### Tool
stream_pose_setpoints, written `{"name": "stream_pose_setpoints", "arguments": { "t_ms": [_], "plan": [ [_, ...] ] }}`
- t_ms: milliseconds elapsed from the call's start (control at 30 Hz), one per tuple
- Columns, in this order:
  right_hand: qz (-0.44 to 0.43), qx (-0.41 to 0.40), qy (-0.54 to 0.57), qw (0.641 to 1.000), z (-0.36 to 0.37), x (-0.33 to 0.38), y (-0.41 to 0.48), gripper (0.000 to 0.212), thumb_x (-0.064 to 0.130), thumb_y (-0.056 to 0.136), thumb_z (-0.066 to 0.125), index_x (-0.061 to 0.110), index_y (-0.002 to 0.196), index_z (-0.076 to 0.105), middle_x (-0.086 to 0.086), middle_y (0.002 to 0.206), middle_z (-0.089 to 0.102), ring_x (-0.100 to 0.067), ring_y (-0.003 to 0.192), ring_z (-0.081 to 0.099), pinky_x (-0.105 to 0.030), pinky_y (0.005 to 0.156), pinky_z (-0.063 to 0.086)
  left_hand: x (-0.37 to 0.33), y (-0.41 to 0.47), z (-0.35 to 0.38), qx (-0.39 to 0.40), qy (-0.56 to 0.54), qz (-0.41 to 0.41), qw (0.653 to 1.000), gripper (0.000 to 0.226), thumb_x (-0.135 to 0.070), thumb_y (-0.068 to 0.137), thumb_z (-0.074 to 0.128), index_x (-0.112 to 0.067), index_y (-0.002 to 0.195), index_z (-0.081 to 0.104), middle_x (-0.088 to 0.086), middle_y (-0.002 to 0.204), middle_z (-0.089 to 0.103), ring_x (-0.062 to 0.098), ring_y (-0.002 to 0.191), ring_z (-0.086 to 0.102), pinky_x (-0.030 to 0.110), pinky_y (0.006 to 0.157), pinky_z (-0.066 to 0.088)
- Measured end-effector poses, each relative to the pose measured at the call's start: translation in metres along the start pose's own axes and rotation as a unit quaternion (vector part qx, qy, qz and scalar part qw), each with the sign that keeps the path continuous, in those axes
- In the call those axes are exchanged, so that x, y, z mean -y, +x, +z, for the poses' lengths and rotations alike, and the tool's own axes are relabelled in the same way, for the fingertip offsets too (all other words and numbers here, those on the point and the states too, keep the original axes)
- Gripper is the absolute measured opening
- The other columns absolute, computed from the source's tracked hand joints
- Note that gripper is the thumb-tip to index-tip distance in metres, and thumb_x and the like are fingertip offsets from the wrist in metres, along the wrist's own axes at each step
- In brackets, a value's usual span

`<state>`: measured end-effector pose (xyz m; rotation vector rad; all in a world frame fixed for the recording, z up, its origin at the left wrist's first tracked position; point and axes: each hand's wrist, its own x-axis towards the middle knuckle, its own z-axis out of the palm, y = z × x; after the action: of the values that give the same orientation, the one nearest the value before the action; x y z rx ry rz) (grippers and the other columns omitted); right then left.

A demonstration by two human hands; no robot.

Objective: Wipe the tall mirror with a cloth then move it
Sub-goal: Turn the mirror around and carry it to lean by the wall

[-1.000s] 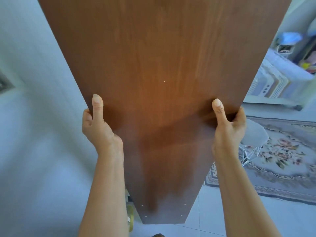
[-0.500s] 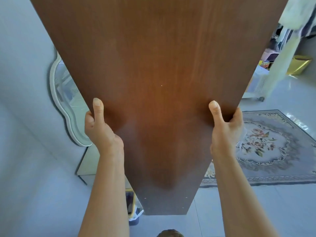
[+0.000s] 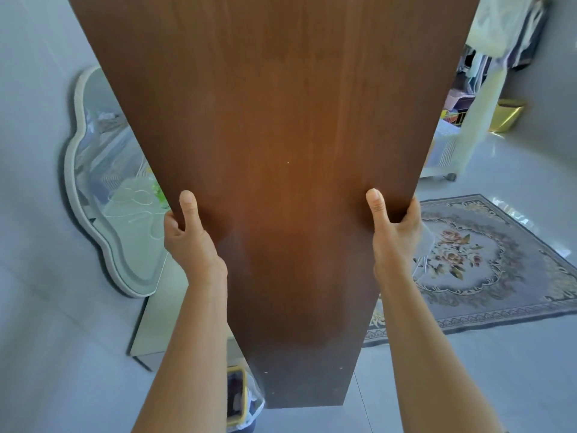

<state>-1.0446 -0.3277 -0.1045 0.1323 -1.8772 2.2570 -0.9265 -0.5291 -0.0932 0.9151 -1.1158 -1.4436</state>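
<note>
The tall mirror (image 3: 281,151) fills the middle of the view with its brown wooden back toward me; its glass side is hidden. It stands nearly upright, its lower end just above the floor. My left hand (image 3: 190,239) grips its left edge, thumb flat on the back. My right hand (image 3: 392,232) grips the right edge the same way. No cloth is in sight.
A wavy white-framed mirror (image 3: 103,220) leans on the left wall above a low white unit (image 3: 156,326). A small bin with a bag (image 3: 239,401) sits by the tall mirror's foot. A floral rug (image 3: 487,264) lies to the right, with hanging clothes (image 3: 499,35) and a gold bin (image 3: 507,115) beyond.
The view has swung left while both hands keep their grip: the wavy mirror and low unit have come into sight on the left, and the rug has shifted right.
</note>
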Motion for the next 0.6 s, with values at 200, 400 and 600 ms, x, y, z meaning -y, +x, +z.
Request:
{"name": "stream_pose_setpoints", "arguments": {
  "t_ms": [200,400,600],
  "plan": [
    [-0.014,-0.003,-0.012,1.000,0.002,-0.007,0.006,0.024,0.048,0.078,0.071,0.042,0.094,0.055,0.019,0.102,0.064,0.002,0.099,0.061,-0.026,0.091,0.049,0.010,0.008,0.000,-0.013,0.014,0.014,1.000,0.083,-0.062,0.092,0.056,0.002,0.144,0.045,0.014,0.151,0.050,0.025,0.142,0.044,0.035,0.120,0.033],
    [-0.007,0.015,-0.037,0.999,-0.003,-0.002,0.003,0.021,0.050,0.079,0.070,0.040,0.089,0.053,0.017,0.099,0.063,0.001,0.095,0.060,-0.032,0.094,0.050,-0.002,0.003,-0.010,0.035,0.017,0.007,0.999,0.079,-0.056,0.094,0.057,-0.007,0.153,0.037,0.003,0.159,0.039,0.016,0.148,0.034,0.026,0.115,0.026],
    [-0.004,0.071,-0.077,0.995,-0.021,0.006,-0.010,0.029,0.048,0.085,0.064,0.030,0.104,0.052,0.015,0.102,0.063,-0.002,0.097,0.060,-0.037,0.099,0.047,-0.019,-0.012,-0.031,-0.008,0.130,0.019,0.991,0.064,-0.063,0.086,0.063,-0.011,0.123,0.052,0.008,0.122,0.058,0.035,0.124,0.054,0.064,0.112,0.034]
  ]
}}
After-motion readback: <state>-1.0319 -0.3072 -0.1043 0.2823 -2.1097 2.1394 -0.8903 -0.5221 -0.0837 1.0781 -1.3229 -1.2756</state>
